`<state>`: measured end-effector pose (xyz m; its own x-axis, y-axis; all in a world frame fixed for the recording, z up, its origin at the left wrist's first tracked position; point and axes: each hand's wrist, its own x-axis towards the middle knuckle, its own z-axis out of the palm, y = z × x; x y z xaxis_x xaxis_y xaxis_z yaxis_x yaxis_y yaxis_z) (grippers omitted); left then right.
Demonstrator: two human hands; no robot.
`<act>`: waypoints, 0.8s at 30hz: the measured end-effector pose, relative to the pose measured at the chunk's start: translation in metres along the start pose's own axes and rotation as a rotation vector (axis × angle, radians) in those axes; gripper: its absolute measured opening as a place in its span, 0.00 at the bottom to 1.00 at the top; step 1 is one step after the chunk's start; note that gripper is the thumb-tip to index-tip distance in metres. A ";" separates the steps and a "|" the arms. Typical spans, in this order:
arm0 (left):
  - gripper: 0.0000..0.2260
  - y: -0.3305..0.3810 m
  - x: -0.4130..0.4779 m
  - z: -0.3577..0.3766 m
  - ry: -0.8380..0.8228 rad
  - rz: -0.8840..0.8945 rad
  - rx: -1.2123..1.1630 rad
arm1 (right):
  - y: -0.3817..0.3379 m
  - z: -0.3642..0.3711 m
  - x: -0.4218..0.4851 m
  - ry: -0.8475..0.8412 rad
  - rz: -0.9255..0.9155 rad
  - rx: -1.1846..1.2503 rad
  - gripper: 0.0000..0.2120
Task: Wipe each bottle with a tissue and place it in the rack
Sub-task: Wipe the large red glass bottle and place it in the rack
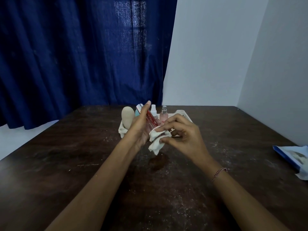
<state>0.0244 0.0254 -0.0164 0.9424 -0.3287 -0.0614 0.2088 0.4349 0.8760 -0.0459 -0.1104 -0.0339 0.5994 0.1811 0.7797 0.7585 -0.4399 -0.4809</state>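
Note:
My left hand (139, 125) grips a slim red bottle (150, 118) with a clear cap, tilted, above the table in front of the rack. My right hand (181, 135) pinches a crumpled white tissue (157, 140) against the bottle's lower end. The white plastic rack (180, 114) stands behind my hands near the table's far edge. In it stand a beige rounded bottle (127, 116), a small clear spray bottle (153, 110) and a pink spray bottle (163, 116). A light blue item (137, 113) is partly hidden behind my left hand.
The dark wooden table (83, 164) is scuffed and dusted with white specks. A blue and white tissue pack (295, 157) lies at the right edge. A blue curtain (75, 55) hangs behind, and a white wall (216, 55) stands at right.

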 end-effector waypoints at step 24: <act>0.13 -0.005 0.000 0.001 -0.065 -0.008 -0.072 | -0.001 0.001 0.002 0.026 0.160 0.146 0.13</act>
<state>0.0226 0.0225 -0.0207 0.9222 -0.3850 -0.0348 0.2364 0.4904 0.8388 -0.0453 -0.1091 -0.0319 0.7099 0.0958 0.6977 0.6843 -0.3284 -0.6511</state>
